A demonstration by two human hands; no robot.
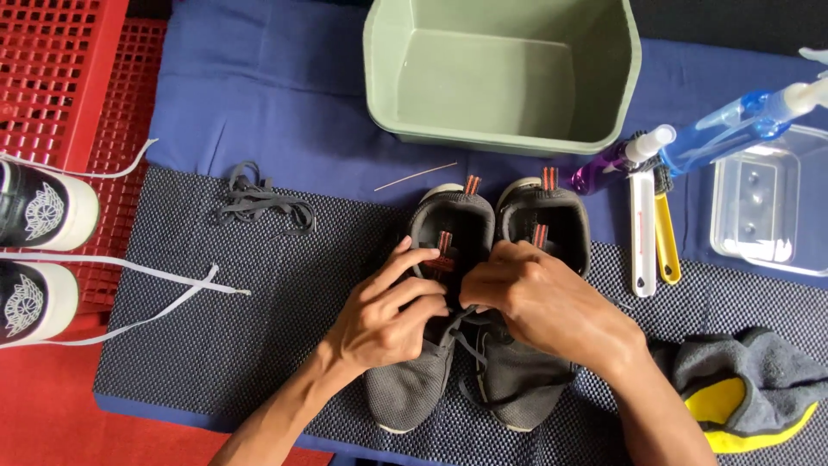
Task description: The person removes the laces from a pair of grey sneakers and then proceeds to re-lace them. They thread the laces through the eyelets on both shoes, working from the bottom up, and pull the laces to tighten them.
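- We see a pair of dark grey mesh sneakers (448,345) standing side by side at the centre of the black non-slip mat (216,345), toes toward us, with orange-striped pull tabs at tongue and heel.
- Our left hand (388,315) rests on the left shoe, fingers spread along its tongue; our right hand (539,302) has its fingertips pinched together on the dark shoelace (466,332) between the two shoes.
- We judge the step in hand to be working the lace at the eyelets; the next move would call for a steady hold on the shoe while the pinching fingers draw the lace along.
- At 10 o'clock from the shoes a loose dark lace (259,200) lies bunched on the mat.
- At 12 o'clock sits a grey-green plastic basin (504,138), with a thin stick (416,176) just before it.
- At 2 o'clock lie a purple bottle (604,168), a blue spray bottle (742,121), a white brush (642,233) and a yellow brush (666,237), then a clear plastic tub (768,203).
- At 4 o'clock lies a grey and yellow cloth (742,388).
- At 9 o'clock stand black-and-white sneakers (39,250), each with a winged emblem on the tongue, white laces trailing, by a red crate (60,78).
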